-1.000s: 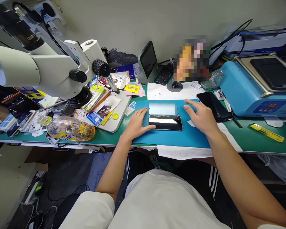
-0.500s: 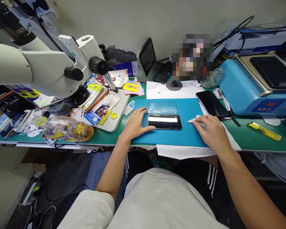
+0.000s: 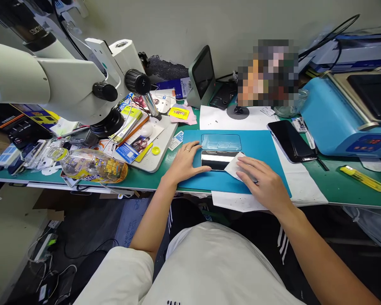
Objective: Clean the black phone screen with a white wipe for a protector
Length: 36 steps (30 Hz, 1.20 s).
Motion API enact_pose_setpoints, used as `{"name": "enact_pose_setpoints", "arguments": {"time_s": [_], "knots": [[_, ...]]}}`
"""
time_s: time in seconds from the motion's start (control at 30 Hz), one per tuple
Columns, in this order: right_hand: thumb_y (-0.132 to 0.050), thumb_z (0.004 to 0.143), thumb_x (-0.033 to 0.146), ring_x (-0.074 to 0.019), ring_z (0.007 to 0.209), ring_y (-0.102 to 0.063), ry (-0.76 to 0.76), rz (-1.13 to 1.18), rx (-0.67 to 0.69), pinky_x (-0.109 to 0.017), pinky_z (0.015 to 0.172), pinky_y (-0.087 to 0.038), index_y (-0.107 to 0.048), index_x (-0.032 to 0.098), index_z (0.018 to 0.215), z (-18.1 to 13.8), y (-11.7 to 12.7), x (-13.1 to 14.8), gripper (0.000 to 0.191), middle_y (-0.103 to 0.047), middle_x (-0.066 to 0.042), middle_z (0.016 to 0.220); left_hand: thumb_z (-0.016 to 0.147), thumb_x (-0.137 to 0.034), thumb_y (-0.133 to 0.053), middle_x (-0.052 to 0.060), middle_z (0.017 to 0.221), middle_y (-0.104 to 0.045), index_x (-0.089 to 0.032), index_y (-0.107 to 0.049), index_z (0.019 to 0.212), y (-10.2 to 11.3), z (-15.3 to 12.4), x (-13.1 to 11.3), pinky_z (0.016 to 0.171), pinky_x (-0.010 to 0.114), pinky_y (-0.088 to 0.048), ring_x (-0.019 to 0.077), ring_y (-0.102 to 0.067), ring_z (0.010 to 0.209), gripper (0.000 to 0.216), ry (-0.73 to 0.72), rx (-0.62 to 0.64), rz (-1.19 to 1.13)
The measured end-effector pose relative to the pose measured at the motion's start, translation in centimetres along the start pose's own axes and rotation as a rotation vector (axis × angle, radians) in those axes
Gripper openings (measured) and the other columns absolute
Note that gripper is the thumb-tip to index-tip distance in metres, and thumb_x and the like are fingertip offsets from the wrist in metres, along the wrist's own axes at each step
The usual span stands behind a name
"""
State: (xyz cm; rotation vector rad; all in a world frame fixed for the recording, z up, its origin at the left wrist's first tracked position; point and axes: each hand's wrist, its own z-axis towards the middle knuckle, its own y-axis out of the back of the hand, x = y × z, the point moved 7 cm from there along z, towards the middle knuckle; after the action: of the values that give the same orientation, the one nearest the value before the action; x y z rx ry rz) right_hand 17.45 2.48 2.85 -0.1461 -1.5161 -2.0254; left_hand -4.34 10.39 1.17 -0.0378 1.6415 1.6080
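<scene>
A black-faced phone [image 3: 213, 159] lies flat on the blue mat [image 3: 193, 181], with a light reflected across its face. My left hand [image 3: 186, 163] braces its left end, thumb at the near edge and fingers by the far corner. Just behind the phone rests a clear, dark-rimmed glass panel [image 3: 221, 142]. In my right hand [image 3: 264, 180] is a folded white wipe [image 3: 234, 168], pinched under the fingers. The wipe overlaps the phone's right end and hides it; whether it presses on the face I cannot tell.
A microscope [image 3: 70, 84] and a plastic bottle [image 3: 93, 165] stand left. Another phone [image 3: 290, 142], a yellow cutter [image 3: 362, 178] and a blue machine [image 3: 333, 114] are on the right. A small display [image 3: 203, 76] stands behind. White paper [image 3: 305, 182] lies under the mat.
My right hand has moved left with the white wipe, from beside the phone to its right end. My left hand stays at the phone's left end. The view has shifted slightly.
</scene>
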Motion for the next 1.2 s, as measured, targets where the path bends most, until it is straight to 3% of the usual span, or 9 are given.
{"name": "enact_pose_setpoints", "arguments": {"time_s": [0.1,0.23,0.37,0.5,0.63,0.8,0.93,1.07,1.2], "knots": [[-0.040,0.102,0.055,-0.0361,0.145,-0.044,-0.027,-0.110,0.146,-0.058,0.118,-0.039,-0.050,0.009,0.148,-0.2,-1.6,0.1,0.066,-0.050,-0.021,0.154,0.084,-0.062,-0.073,0.013,0.155,-0.046,-0.022,-0.048,0.142,0.1,0.0,0.0,0.120,0.051,-0.035,0.0336,-0.038,0.146,0.075,0.007,-0.007,0.005],[-0.026,0.099,0.067,-0.0401,0.153,-0.025,-0.074,-0.239,0.286,-0.062,0.120,-0.032,-0.030,-0.006,0.155,0.3,-3.4,0.5,0.092,-0.029,-0.030,0.163,0.084,-0.064,-0.072,0.013,0.155,-0.046,-0.023,-0.047,0.143,0.1,0.0,-0.2,0.120,0.050,-0.036,0.0335,-0.038,0.146,0.077,0.000,-0.008,0.005],[-0.022,0.098,0.070,-0.0405,0.154,-0.022,-0.039,-0.286,0.289,-0.059,0.122,-0.028,-0.029,-0.011,0.153,1.6,-4.4,2.0,0.098,-0.027,-0.034,0.162,0.089,-0.067,-0.063,0.013,0.154,-0.047,-0.023,-0.047,0.144,0.1,-0.1,-0.1,0.119,0.050,-0.036,0.0328,-0.039,0.145,0.072,-0.008,-0.016,0.002],[-0.024,0.096,0.075,-0.0401,0.155,-0.020,0.049,-0.236,0.319,-0.056,0.124,-0.026,-0.031,-0.011,0.153,3.4,-6.2,4.3,0.103,-0.028,-0.033,0.162,0.102,-0.064,-0.038,0.014,0.153,-0.049,-0.019,-0.048,0.144,0.1,-0.1,0.1,0.121,0.047,-0.034,0.0292,-0.042,0.142,0.063,-0.033,-0.041,-0.011],[-0.027,0.095,0.076,-0.0381,0.155,-0.021,0.149,-0.152,0.340,-0.055,0.125,-0.024,-0.032,-0.006,0.155,4.6,-7.7,6.5,0.101,-0.029,-0.030,0.163,0.104,-0.064,-0.019,0.013,0.151,-0.051,-0.018,-0.049,0.145,0.2,-0.2,0.1,0.120,0.045,-0.034,0.0270,-0.043,0.141,0.068,-0.050,-0.058,-0.029],[-0.029,0.099,0.070,-0.0340,0.155,-0.023,0.195,-0.112,0.360,-0.053,0.124,-0.028,-0.026,0.002,0.160,3.5,-6.9,6.6,0.091,-0.030,-0.023,0.165,0.102,-0.069,-0.013,0.015,0.150,-0.052,-0.014,-0.052,0.142,0.2,-0.2,0.1,0.120,0.044,-0.034,0.0274,-0.044,0.140,0.078,-0.052,-0.061,-0.038],[-0.030,0.101,0.065,-0.0322,0.155,-0.024,0.108,-0.150,0.351,-0.052,0.123,-0.031,-0.017,0.009,0.163,1.7,-4.9,3.3,0.085,-0.029,-0.019,0.166,0.103,-0.067,-0.015,0.012,0.152,-0.051,-0.018,-0.052,0.143,0.2,-0.2,0.2,0.120,0.044,-0.034,0.0265,-0.043,0.140,0.073,-0.044,-0.049,-0.021],[-0.028,0.101,0.064,-0.0340,0.154,-0.026,-0.034,-0.228,0.320,-0.056,0.120,-0.034,-0.018,0.009,0.163,0.0,-3.3,0.0,0.083,-0.029,-0.020,0.166,0.104,-0.065,-0.017,0.011,0.152,-0.050,-0.019,-0.051,0.144,0.1,-0.2,0.2,0.120,0.044,-0.035,0.0269,-0.041,0.142,0.070,-0.040,-0.031,-0.017],[-0.027,0.100,0.067,-0.0368,0.152,-0.030,0.006,-0.295,0.309,-0.058,0.119,-0.034,-0.023,0.003,0.161,-0.2,-3.0,0.2,0.088,-0.036,-0.026,0.162,0.104,-0.064,-0.019,0.010,0.153,-0.049,-0.021,-0.051,0.145,0.0,-0.2,0.1,0.121,0.045,-0.034,0.0269,-0.040,0.143,0.067,-0.028,-0.015,0.002]]}}
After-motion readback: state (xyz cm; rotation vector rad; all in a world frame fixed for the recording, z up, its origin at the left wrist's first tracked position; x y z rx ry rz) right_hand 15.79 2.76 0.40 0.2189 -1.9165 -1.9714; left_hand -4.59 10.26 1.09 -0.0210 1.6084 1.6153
